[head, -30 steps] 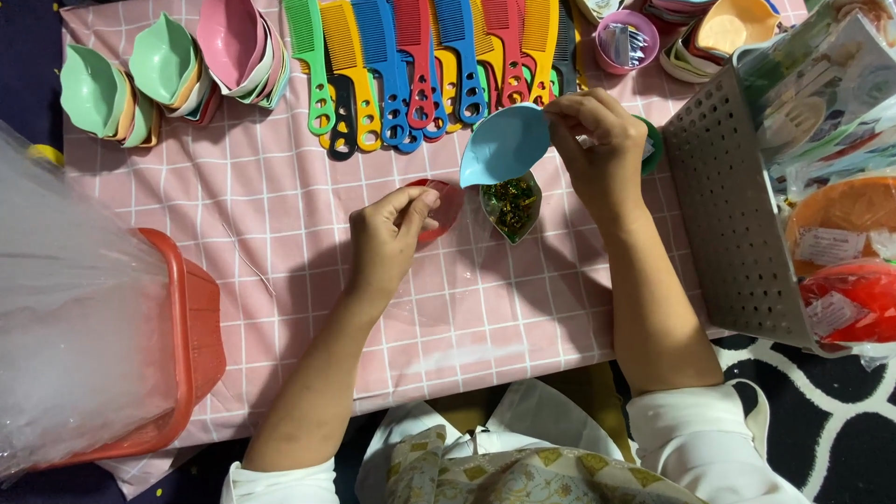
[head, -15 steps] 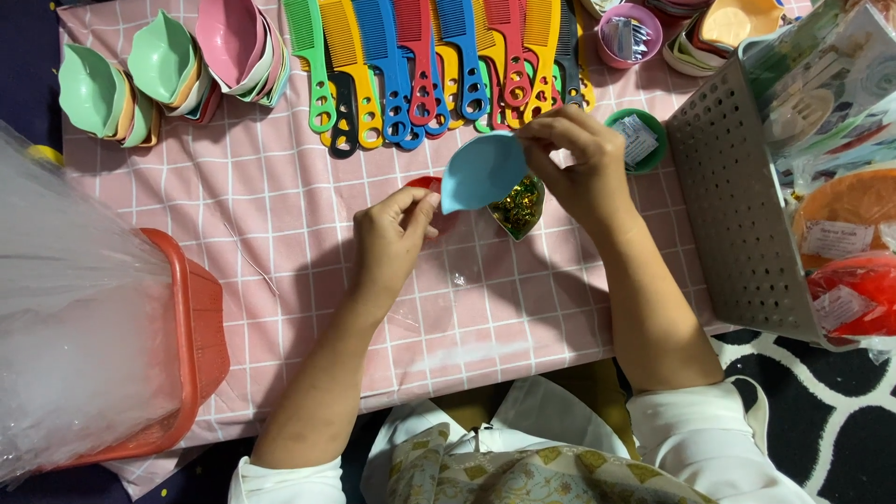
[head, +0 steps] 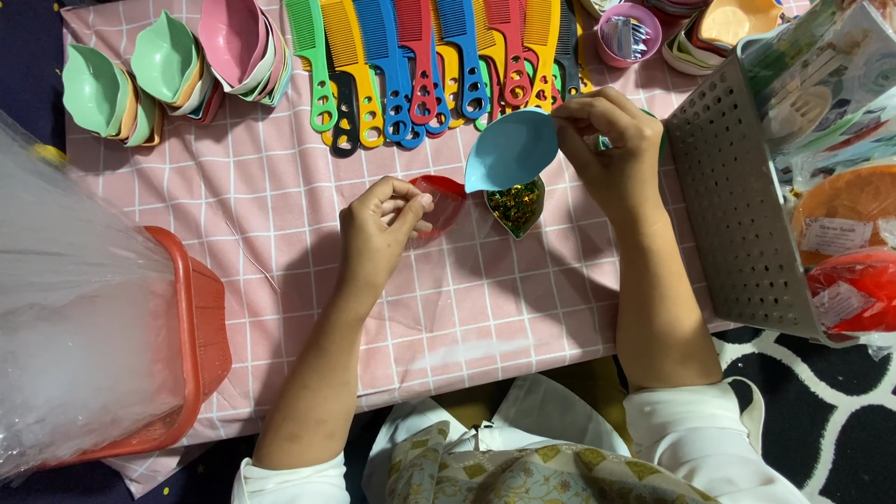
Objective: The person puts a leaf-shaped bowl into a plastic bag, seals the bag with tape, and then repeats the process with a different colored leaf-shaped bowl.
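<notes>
A blue leaf-shaped dish (head: 511, 147) tilts above a candy-filled bowl (head: 515, 207) at the pink checked tablecloth's (head: 280, 187) centre, pinched by the right hand (head: 611, 149). The left hand (head: 378, 229) pinches a small clear wrapper beside a red dish (head: 446, 201); combs (head: 420, 56) line the far edge.

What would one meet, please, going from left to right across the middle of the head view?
Clear plastic bag → red plastic basket → left hand → red leaf-shaped dish → right hand → grey perforated basket.
</notes>
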